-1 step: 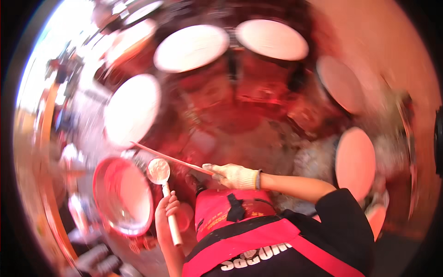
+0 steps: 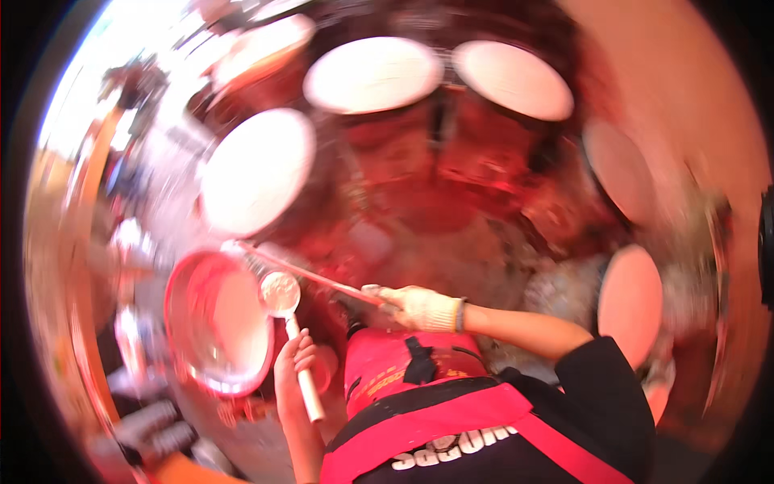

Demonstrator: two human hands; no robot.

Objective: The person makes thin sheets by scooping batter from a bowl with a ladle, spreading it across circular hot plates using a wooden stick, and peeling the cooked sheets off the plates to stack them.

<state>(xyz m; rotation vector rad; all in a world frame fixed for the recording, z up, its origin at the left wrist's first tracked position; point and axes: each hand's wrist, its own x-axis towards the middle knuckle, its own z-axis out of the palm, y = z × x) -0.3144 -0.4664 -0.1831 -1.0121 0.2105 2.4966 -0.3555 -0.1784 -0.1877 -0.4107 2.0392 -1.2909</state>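
Note:
My left hand (image 2: pixel 300 355) is wrapped round the pale handle of a ladle (image 2: pixel 280 292), whose round bowl holds a pale, thick mix. The ladle is beside the right rim of a red basin (image 2: pixel 173 310) with pale, smooth contents. On my right hand (image 2: pixel 423 308) is a whitish work glove, its fingers closed on a long, thin reddish stick (image 2: pixel 314 277). The stick slants up and left, its blurred far end near the basin's upper rim and a large round white-topped stand (image 2: pixel 258 172). Whether it touches either I cannot tell.
More round pale-topped stands curve around me, among them two ahead (image 2: pixel 373 75) (image 2: pixel 513 79) and two at the right (image 2: pixel 619 171) (image 2: pixel 630 306). Their bodies look dark red. A wooden-looking edge (image 2: pixel 85 323) runs along the left, with blurred items near it. A reddish wall is at right.
The view has turned, so the stands appear further right and the basin slightly higher. Both hands keep their hold on the ladle and the stick.

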